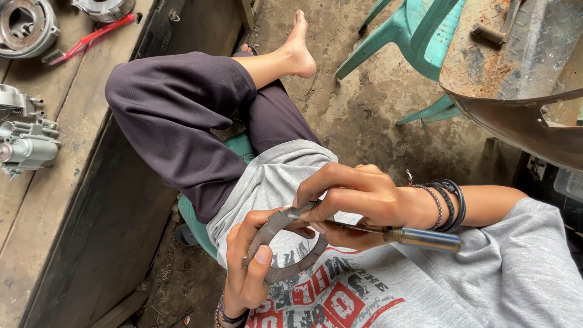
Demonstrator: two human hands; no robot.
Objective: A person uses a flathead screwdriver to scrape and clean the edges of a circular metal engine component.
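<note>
The curved grey metal ring piece (280, 243) sits low in the middle of the frame, over our lap and grey printed shirt. Our left hand (246, 270) comes up from the bottom edge and wraps around its left side, thumb pressed flat on the outer face and the other fingers curled behind it. Our right hand (355, 197) reaches in from the right, its fingers pinched close together around the thin metal shaft of a screwdriver with a shiny metal handle (419, 237), the tip meeting the upper part of the ring piece. We judge the work to be mid-way: the tool is on the part, nothing has visibly come free, and whether anything is loosened we cannot tell. We count one ring piece and one tool in hand, with several dark bracelets on the right wrist.

Further out, our folded leg in dark trousers crosses the centre, bare foot at the top. At the left runs a wooden worktop (48, 200) carrying grey cast-metal engine parts: one round housing (24, 25) in the upper left corner, another at the top edge, two more lower down. A red-handled tool (91, 37) lies between them. In the upper right stand a green plastic chair (419, 42) and a rusty metal plate (516, 54).
</note>
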